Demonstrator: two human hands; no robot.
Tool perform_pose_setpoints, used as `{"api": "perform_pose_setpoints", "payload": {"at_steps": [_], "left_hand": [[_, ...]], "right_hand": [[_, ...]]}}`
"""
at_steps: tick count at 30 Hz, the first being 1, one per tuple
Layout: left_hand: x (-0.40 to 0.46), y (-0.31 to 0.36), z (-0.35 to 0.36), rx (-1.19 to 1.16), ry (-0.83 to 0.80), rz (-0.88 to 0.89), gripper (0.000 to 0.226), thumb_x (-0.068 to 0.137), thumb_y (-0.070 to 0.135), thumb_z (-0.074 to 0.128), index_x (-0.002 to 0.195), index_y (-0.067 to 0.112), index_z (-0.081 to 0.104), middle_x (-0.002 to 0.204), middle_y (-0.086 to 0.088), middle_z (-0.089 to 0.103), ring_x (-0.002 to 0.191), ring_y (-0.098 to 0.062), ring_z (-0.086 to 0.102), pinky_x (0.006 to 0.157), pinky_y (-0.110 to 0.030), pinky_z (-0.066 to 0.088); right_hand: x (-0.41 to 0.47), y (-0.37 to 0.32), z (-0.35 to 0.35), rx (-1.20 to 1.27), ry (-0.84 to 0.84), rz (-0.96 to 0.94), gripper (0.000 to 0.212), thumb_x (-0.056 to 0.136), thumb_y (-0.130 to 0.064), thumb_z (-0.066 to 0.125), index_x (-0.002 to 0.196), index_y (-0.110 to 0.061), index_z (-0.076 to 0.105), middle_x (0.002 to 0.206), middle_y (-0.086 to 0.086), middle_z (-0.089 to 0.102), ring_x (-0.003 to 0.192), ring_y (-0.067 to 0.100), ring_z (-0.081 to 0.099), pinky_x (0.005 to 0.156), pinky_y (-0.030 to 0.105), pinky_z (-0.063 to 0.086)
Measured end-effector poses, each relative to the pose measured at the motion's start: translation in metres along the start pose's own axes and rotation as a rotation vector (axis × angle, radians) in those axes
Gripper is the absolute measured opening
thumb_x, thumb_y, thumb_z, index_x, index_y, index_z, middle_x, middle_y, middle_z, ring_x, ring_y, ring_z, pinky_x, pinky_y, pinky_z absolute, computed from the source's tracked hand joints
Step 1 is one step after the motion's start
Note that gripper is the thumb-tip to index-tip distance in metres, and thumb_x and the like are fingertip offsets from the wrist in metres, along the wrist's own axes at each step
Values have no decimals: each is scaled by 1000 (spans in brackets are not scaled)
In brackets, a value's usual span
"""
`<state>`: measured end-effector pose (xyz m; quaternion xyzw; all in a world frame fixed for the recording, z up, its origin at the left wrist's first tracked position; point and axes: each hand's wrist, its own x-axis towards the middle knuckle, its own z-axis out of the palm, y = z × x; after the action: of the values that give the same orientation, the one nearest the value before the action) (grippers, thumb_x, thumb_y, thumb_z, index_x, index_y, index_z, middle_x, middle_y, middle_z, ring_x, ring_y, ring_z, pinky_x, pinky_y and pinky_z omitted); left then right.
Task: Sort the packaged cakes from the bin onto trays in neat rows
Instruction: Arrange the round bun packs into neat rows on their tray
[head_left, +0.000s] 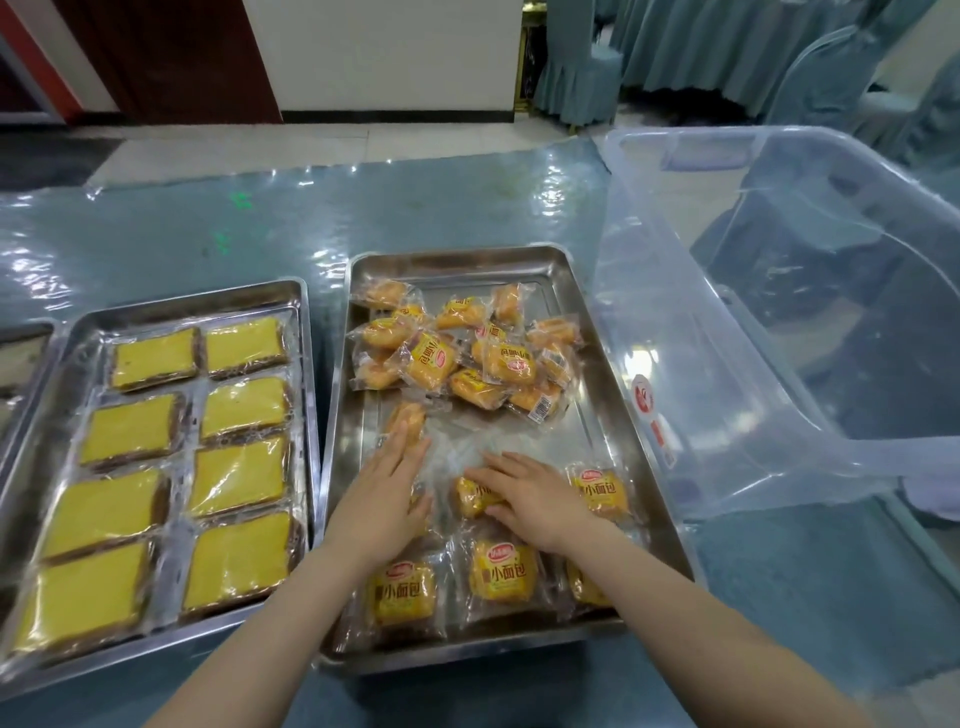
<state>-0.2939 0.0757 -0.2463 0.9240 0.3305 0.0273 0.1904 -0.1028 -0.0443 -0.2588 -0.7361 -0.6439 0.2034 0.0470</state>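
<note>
A steel tray (582, 291) in the middle holds a loose heap of small wrapped cakes (467, 353) at its far end and a neat row of wrapped cakes (503, 571) along its near edge. My left hand (387, 499) lies flat in the tray with straight fingers, its tips touching a single wrapped cake (408, 421). My right hand (535, 493) rests with straight fingers on another wrapped cake (475, 496), beside one more cake (602, 491) at the tray's right side. The clear plastic bin (779, 332) stands to the right.
A second steel tray (306, 364) on the left holds flat yellow packaged cakes (234, 467) in two neat columns. Part of a third tray (26, 353) shows at the far left. The table has a shiny plastic cover (260, 218). Covered chairs (576, 67) stand behind.
</note>
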Motion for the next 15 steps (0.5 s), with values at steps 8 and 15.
{"api": "perform_pose_setpoints", "payload": {"at_steps": [8, 15], "left_hand": [[43, -7, -2, -53, -72, -137, 80, 88, 29, 59, 149, 33, 7, 159, 1, 1, 142, -24, 17, 107, -39, 31], [40, -16, -1, -392, 74, -207, 66, 87, 17, 59, 135, 46, 26, 120, 10, 62, 89, -4, 60, 71, -23, 49]], "right_hand": [[12, 2, -12, 130, 138, 45, 55, 85, -54, 57, 135, -33, 46, 143, -6, 42, 131, 16, 34, 108, 37, 30], [40, -6, -20, 377, 191, 195, 50, 91, -24, 56, 137, -35, 42, 145, -10, 38, 131, 14, 37, 105, 37, 39]]}}
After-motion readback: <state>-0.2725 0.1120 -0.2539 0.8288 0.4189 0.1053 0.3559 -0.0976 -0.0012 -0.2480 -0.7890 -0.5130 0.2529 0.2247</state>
